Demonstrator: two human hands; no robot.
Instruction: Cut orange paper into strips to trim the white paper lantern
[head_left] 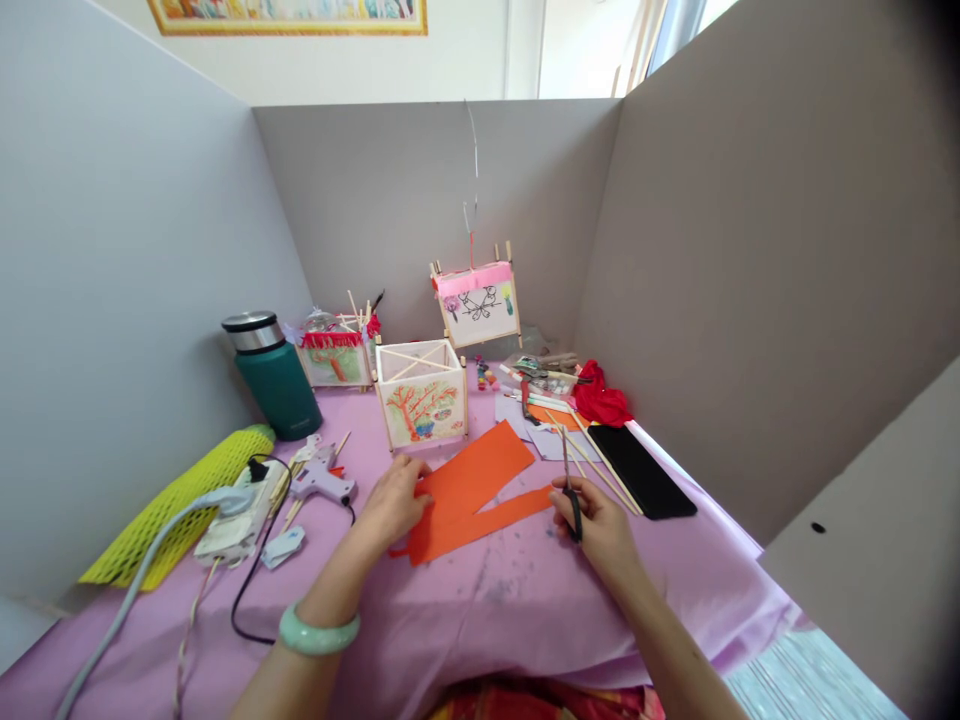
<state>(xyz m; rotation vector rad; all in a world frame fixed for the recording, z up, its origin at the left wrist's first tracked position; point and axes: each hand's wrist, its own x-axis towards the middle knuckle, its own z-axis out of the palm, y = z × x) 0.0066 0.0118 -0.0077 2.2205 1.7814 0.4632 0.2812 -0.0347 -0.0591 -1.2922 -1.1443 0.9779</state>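
Note:
A sheet of orange paper lies on the table, slit lengthwise so that a narrow strip spreads away from the wider piece at the right. My left hand, with a pale green bangle on its wrist, grips the paper at its left end, fingers curled over the edge. In my right hand is a pair of scissors with black handles, blades pointing up and away from me. The right fingertips meet the free end of the strip; whether they pinch it I cannot tell.
Behind the paper stands a drawn-on box lantern; another lantern hangs from a wire. Left are a green bottle, a glue gun and a power strip. Thin sticks and a black phone lie right.

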